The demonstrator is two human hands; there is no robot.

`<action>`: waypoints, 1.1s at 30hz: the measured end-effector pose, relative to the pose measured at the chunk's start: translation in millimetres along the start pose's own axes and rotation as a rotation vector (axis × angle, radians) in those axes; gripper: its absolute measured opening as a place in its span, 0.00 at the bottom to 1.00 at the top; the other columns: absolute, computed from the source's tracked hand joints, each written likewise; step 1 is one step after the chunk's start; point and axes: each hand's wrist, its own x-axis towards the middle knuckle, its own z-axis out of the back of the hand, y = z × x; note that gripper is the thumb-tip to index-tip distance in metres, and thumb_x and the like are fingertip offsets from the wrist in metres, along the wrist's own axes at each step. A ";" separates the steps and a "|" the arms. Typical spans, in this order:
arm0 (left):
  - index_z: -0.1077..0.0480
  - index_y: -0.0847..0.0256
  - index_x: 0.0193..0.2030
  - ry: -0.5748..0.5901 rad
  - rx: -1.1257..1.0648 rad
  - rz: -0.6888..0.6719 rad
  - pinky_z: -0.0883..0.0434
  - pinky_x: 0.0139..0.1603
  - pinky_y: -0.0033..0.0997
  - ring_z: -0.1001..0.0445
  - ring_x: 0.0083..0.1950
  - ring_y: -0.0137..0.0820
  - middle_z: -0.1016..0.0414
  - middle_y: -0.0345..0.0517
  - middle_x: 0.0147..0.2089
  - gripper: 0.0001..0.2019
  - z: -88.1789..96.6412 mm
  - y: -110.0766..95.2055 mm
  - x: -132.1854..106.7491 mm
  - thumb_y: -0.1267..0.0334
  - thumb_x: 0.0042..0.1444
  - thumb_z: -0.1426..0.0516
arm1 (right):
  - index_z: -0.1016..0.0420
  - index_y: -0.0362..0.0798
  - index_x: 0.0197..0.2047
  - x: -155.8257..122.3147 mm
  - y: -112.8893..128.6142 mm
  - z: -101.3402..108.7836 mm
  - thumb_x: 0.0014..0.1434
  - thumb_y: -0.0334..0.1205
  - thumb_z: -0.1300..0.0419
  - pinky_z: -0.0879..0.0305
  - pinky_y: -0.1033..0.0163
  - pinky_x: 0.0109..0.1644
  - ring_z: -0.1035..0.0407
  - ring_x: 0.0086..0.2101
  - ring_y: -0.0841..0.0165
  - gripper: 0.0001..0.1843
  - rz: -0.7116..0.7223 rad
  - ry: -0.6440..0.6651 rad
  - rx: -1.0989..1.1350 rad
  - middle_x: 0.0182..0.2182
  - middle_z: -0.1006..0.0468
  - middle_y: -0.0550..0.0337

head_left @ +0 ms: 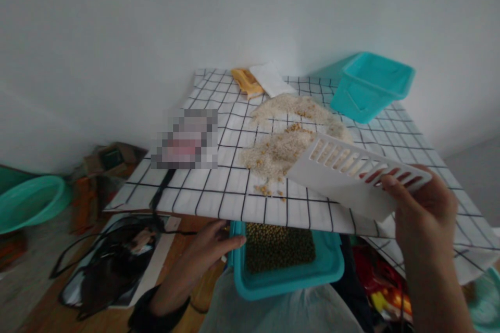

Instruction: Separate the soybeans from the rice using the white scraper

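My right hand [424, 205] grips a white plastic board with a row of slots [336, 177] by its right end. The board's far left edge slants down at the tablecloth, beside a spread pile of pale grains [269, 151] mixed with yellow kernels [295, 127]. Below the table's front edge, my left hand [213, 244] is closed on the left rim of a teal tub [332, 265], thumb over the rim. Small round dark green and yellowish beans [279, 244] lie in the tub, which is at my lap.
At the table's back right a teal bin [363, 88] leans tilted. A yellow packet [247, 82] and white paper [271, 79] lie at the back. A pixelated device [185, 140] sits at the left, its cable hanging down. A green basin [35, 203] stands far left.
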 end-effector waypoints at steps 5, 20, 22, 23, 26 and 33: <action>0.22 0.56 0.36 -0.021 0.010 -0.016 0.25 0.50 0.39 0.21 0.52 0.47 0.17 0.43 0.35 0.12 0.0 -2.5 -1.3 0.58 0.44 0.34 | 0.22 0.51 0.31 0.4 6.1 -3.6 0.51 0.43 0.27 0.34 0.61 0.34 0.28 0.30 0.67 0.09 0.029 -0.005 0.048 0.28 0.22 0.64; 0.22 0.56 0.38 -0.008 -0.025 -0.014 0.24 0.49 0.39 0.20 0.50 0.46 0.17 0.43 0.38 0.12 -0.6 -2.4 -6.6 0.58 0.44 0.35 | 0.21 0.51 0.32 -1.8 0.3 0.6 0.49 0.44 0.25 0.37 0.63 0.32 0.29 0.30 0.68 0.11 -0.044 0.067 0.038 0.28 0.23 0.64; 0.23 0.56 0.38 -0.004 -0.018 -0.011 0.25 0.50 0.39 0.21 0.50 0.46 0.18 0.43 0.37 0.13 -0.4 -2.1 -5.1 0.57 0.44 0.35 | 0.21 0.51 0.32 0.1 -2.0 1.1 0.49 0.44 0.25 0.36 0.62 0.34 0.29 0.31 0.67 0.11 -0.031 0.044 0.042 0.28 0.22 0.64; 0.23 0.56 0.38 -0.003 -0.018 -0.011 0.26 0.50 0.39 0.21 0.50 0.46 0.18 0.42 0.36 0.13 -0.3 -2.0 -4.0 0.57 0.44 0.35 | 0.22 0.51 0.32 0.8 -3.0 1.8 0.49 0.43 0.25 0.36 0.62 0.34 0.29 0.31 0.67 0.11 -0.033 0.034 0.046 0.28 0.22 0.64; 0.24 0.57 0.39 0.011 -0.014 -0.003 0.26 0.50 0.39 0.22 0.52 0.47 0.19 0.43 0.36 0.14 -0.2 -1.8 -0.9 0.56 0.44 0.35 | 0.22 0.52 0.32 1.6 -4.0 5.1 0.49 0.44 0.25 0.35 0.61 0.35 0.29 0.30 0.67 0.12 -0.030 0.000 0.055 0.27 0.23 0.65; 0.24 0.57 0.40 0.034 0.020 -0.003 0.27 0.49 0.40 0.22 0.51 0.48 0.20 0.43 0.36 0.16 -3.7 -4.0 -1.6 0.56 0.44 0.35 | 0.22 0.51 0.33 -2.5 -0.5 11.9 0.49 0.44 0.26 0.37 0.62 0.31 0.28 0.30 0.67 0.12 -0.094 0.092 0.048 0.29 0.22 0.63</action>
